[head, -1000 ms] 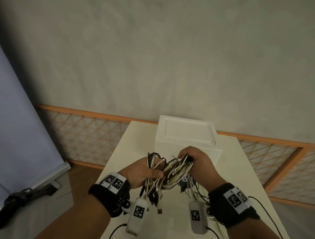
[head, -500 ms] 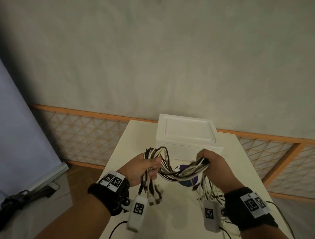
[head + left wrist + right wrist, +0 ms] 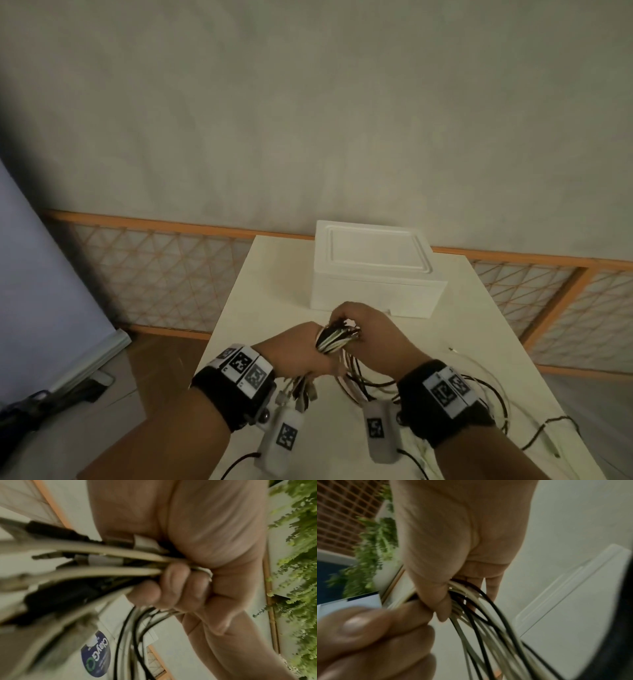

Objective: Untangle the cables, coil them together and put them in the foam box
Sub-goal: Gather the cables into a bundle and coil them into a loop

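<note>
Behind, a lidded foam box [image 3: 373,274] sits on the table [image 3: 274,294]; left hand [image 3: 294,353] and right hand [image 3: 373,332], fingers curled, grip the cables [image 3: 334,337].

Room light: dim, flat, greenish-grey; corners darken in the head view. Wrist views: motion-blurred, edges bowed, near cables [image 3: 51,601] out of focus.

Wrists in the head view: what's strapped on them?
Each bare forearm wears a wide black wrist strap: left, right. Both straps carry white tags with black square codes. A white coded module hangs under each wrist, left, right, trailing thin black cable.
</note>
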